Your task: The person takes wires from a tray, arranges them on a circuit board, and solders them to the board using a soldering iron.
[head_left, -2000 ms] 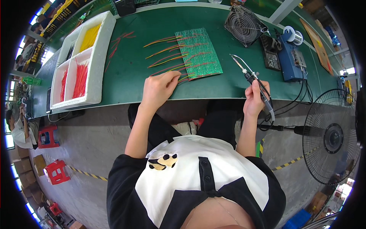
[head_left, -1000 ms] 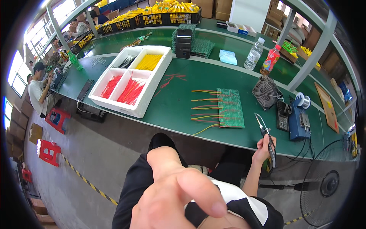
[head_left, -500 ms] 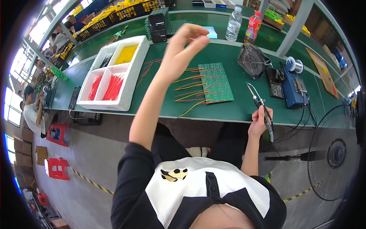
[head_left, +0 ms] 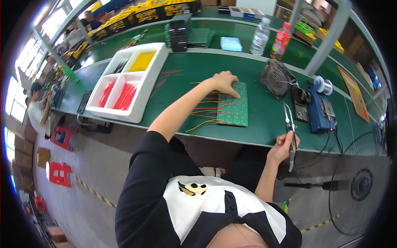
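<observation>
My left hand (head_left: 224, 83) is at the far left part of a green circuit board (head_left: 233, 113), thumb and fingers curled over its far end and hiding that corner. Red and yellow wires (head_left: 201, 111) stick out from the board's left side. In my right hand (head_left: 282, 148), near the table's front edge, is a soldering iron (head_left: 288, 122) with a thin curved metal tube beside its tip. The iron points up and away from me, to the right of the board and apart from it.
A white divided foam tray (head_left: 142, 97) of red and yellow wires stands left, with loose red wires (head_left: 159, 80) beside it. Rightward are a small fan (head_left: 276, 78), a blue soldering unit (head_left: 318, 107) and a solder spool (head_left: 324, 86). Two bottles (head_left: 260, 37) stand behind. A large floor fan (head_left: 361, 184) is lower right.
My left hand has come down from above the table onto the circuit board, which now lies turned slightly clockwise. My right hand still holds the soldering iron. The whole view has shifted a little.
</observation>
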The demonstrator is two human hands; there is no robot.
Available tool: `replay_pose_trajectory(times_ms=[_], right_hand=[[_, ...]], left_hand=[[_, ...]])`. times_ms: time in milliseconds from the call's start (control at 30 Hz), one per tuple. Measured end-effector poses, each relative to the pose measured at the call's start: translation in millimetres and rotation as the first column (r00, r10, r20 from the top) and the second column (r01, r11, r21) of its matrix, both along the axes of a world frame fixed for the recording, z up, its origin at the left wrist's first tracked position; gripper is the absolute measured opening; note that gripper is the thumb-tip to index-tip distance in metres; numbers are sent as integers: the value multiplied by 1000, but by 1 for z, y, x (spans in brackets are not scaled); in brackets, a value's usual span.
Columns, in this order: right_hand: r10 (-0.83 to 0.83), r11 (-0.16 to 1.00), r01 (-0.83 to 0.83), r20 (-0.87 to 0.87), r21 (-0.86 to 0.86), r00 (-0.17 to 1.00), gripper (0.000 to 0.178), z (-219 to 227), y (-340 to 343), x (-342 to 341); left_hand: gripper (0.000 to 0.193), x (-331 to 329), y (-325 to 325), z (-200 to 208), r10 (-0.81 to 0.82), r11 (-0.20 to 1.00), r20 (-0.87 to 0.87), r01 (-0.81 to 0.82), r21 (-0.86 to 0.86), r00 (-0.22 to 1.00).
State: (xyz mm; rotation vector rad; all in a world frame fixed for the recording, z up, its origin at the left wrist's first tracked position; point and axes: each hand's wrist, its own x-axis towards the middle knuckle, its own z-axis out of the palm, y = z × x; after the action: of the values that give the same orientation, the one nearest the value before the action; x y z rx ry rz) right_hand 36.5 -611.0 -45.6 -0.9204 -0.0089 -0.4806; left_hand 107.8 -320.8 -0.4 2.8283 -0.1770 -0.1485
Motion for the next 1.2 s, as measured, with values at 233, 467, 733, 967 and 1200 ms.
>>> replay_pose_trajectory(times_ms=[233, 467, 733, 967, 1200], right_hand=[[-39, 994, 40, 12, -103, 999, 13, 2, 1, -2], [-76, 991, 74, -14, -115, 997, 15, 8, 6, 3], [86, 968, -92, -37, -235, 996, 14, 5, 9, 14], [-75, 945, 42, -91, -325, 993, 18, 2, 6, 21], [-175, 934, 126, -122, -333, 977, 19, -1, 14, 21]], left_hand=[[84, -20, -6, -2, -29, 998, 47, 27, 56, 998], [86, -43, 28, 56, 132, 987, 189, -148, 68, 973], [26, -154, 301, 93, 682, 662, 474, -745, -77, 556], [19, -208, 365, 81, 705, 676, 366, -732, -86, 608], [20, -159, 445, -16, 732, 649, 346, -754, -96, 586]])
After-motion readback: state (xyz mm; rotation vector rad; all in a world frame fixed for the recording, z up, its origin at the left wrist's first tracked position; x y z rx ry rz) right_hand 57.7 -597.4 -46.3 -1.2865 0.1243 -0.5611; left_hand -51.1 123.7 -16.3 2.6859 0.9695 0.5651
